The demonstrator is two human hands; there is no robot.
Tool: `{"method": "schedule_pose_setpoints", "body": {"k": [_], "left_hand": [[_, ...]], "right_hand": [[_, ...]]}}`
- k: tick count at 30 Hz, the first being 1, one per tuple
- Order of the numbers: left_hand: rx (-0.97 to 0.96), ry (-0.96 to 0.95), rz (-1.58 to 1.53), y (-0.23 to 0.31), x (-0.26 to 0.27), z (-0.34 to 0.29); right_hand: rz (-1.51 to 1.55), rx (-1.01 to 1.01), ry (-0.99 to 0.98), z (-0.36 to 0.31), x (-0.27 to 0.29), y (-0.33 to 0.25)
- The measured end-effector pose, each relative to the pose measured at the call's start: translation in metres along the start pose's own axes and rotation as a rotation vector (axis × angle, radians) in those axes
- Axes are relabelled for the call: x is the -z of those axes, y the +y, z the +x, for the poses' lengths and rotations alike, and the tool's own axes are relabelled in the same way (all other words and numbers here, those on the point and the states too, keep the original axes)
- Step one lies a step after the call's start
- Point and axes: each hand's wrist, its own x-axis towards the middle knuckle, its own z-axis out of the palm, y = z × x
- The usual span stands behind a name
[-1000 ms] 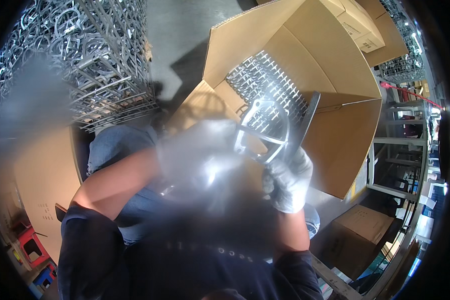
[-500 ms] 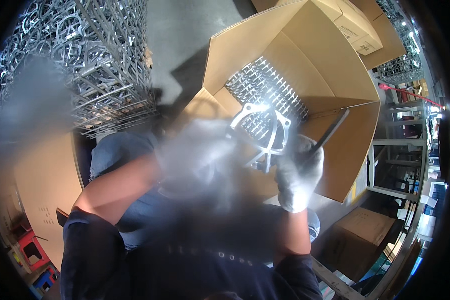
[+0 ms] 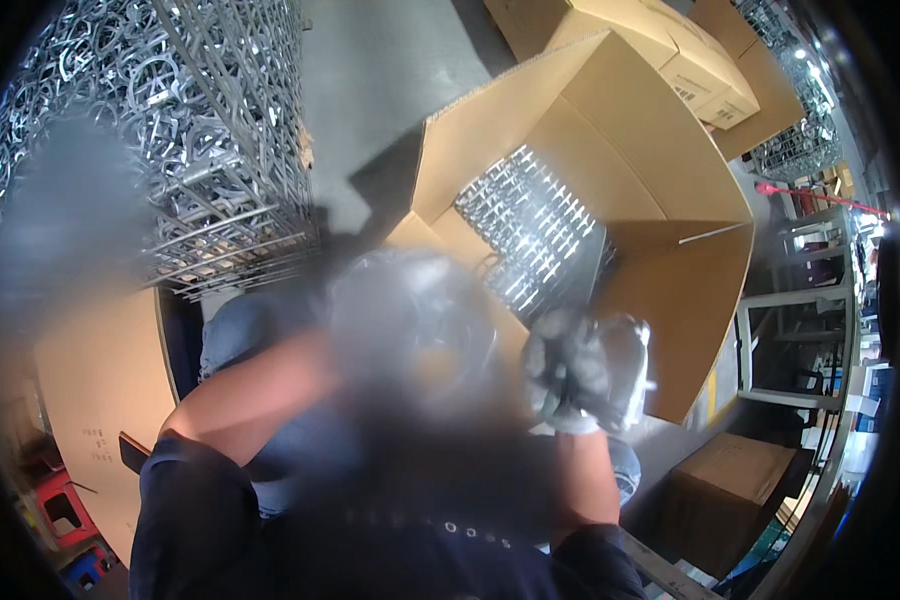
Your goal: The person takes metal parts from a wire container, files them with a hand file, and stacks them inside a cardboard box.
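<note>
Both my hands wear pale work gloves in front of an open cardboard box (image 3: pixel 690 265). My left hand (image 3: pixel 390 310) is badly smeared; a faint curved outline at its right side looks like the metal ring bracket (image 3: pixel 487 345) it grips. My right hand (image 3: pixel 585 375) is closed, its dark-smudged fingers curled toward me, around a flat dark bar that looks like a file (image 3: pixel 590 270). The bar points up over the box, blurred. Inside the box lie rows of shiny metal parts (image 3: pixel 530 225).
A wire cage (image 3: pixel 230 130) heaped with metal brackets stands at the left. Closed cartons (image 3: pixel 710 85) sit behind the box. A brown carton (image 3: pixel 735 470) and a metal frame rack (image 3: pixel 795 300) are at the right, a red stool (image 3: pixel 62 505) at the lower left.
The ring bracket, clear over the box before, is now a blur lower down by my left hand. My right hand has moved lower and turned, swinging the bar from up-right to nearly upright.
</note>
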Motion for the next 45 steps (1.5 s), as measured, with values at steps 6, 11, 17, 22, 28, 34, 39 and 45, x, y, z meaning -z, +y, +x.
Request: {"method": "schedule_pose_setpoints", "body": {"k": [6,11,17,22,28,34,39,45], "left_hand": [[-0.054,0.048,0.007,-0.024,0.049,0.027],[-0.095,-0.287,0.05,-0.037,0.053,0.027],[0.275,-0.34,0.345,0.014,0.002,0.001],[0.172,-0.297,0.504,0.0,0.006,-0.001],[0.152,-0.281,0.575,0.008,0.001,-0.003],[0.473,-0.646,-0.16,-0.013,0.035,0.015],[-0.084,-0.134,0.341,-0.047,0.06,0.022],[0.05,-0.161,0.109,-0.026,0.042,0.023]], "right_hand": [[-0.221,0.04,-0.095,-0.001,0.008,0.005],[-0.427,0.184,0.03,0.001,0.001,0.012],[0.152,-0.068,0.502,-0.008,0.008,0.001],[0.224,-0.081,0.343,0.006,0.004,-0.001],[0.564,-0.252,0.25,0.005,0.013,0.002],[0.396,-0.199,0.584,0.005,-0.003,0.005],[0.456,-0.241,0.405,-0.002,-0.006,0.008],[0.602,-0.255,0.452,0.01,-0.02,0.007]]}}
